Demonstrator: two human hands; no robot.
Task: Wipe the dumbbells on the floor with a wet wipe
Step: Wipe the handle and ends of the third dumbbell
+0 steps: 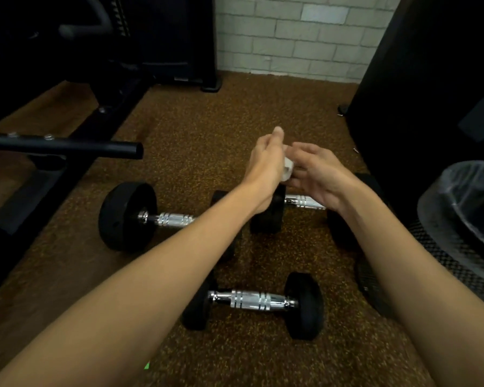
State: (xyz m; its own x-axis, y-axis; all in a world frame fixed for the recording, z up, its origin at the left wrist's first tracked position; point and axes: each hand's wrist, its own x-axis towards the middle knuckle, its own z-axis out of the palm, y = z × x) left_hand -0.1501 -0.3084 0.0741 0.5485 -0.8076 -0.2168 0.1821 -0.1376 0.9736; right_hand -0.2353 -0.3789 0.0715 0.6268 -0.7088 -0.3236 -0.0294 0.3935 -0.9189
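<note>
While the nearest dumbbell (252, 301) is lying on the speckled floor (179, 141) between the forearms, two more are lying beyond it: the left dumbbell (129, 216) and the far dumbbell (305, 202), partly hidden under the hands. Above that one, the left hand (266, 163) and right hand (322, 174) are pinching a wadded wet wipe (288, 167) between curled fingers. Being heavy, rigid and round-headed, the dumbbells are probably calling for a steadying grip on the ridged chrome handle; the wipe is looking soft and light. At right, a lined bin (430, 202) is showing no visible contents.
</note>
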